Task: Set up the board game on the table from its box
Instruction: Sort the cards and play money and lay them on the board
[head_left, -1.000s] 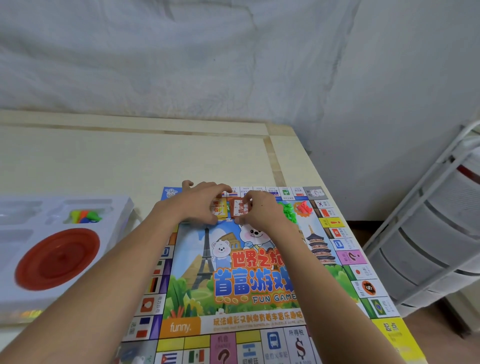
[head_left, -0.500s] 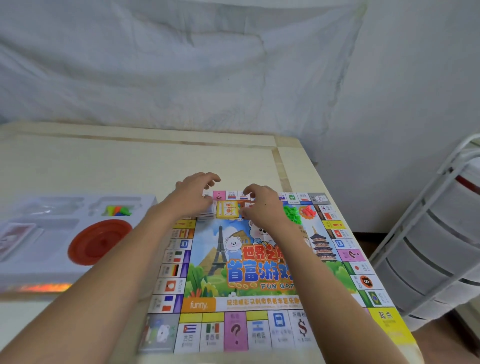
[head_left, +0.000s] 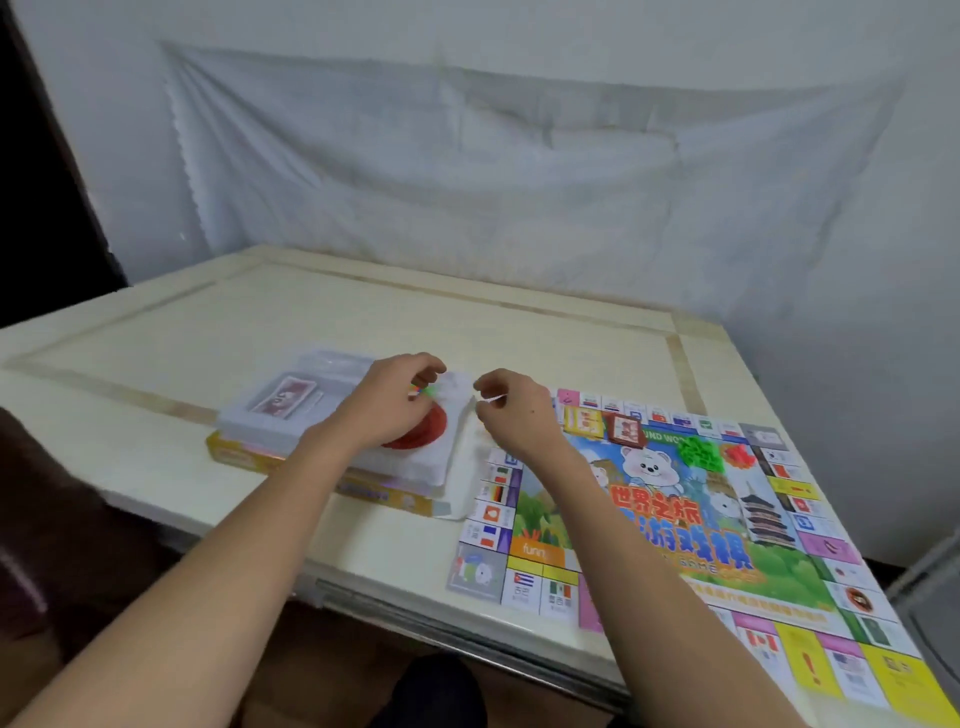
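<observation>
While the left hand (head_left: 400, 402) pinches coloured pawns (head_left: 426, 391) over the tray (head_left: 332, 415), they could spill; the right hand (head_left: 511, 415) nips something pale beside it.

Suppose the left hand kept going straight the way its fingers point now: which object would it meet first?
Probably the small coloured pieces in the white tray; the left hand curls right above them, though depth is unclear.
</observation>
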